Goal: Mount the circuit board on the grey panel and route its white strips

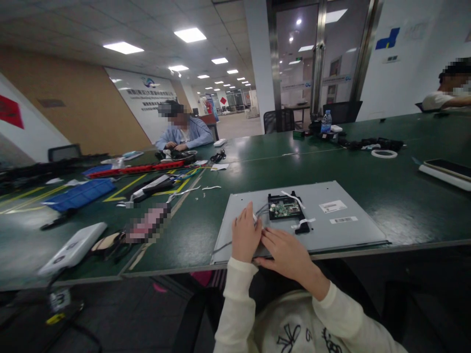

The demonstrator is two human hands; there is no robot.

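Note:
A flat grey metal panel (353, 235), like the back of a display, lies at the table's near edge. On it sits a green circuit board (285, 209) in a black frame, with strips of white tape (303, 223) beside it. A thin grey cable (222, 247) runs across the panel's left part and passes beneath my left hand (246, 236). That hand is closed, fingertips together left of the board; a small whitish bit shows at them. My right hand (287, 252) meets it, its bent fingers close to my left thumb. What either hand pinches is hidden.
Left of the panel lie a phone (149, 223), a white power bank-like case (73, 247) and a blue tray (81, 193). A co-worker (184, 130) sits across the table. A water bottle (326, 121) and tape roll (383, 154) stand farther right.

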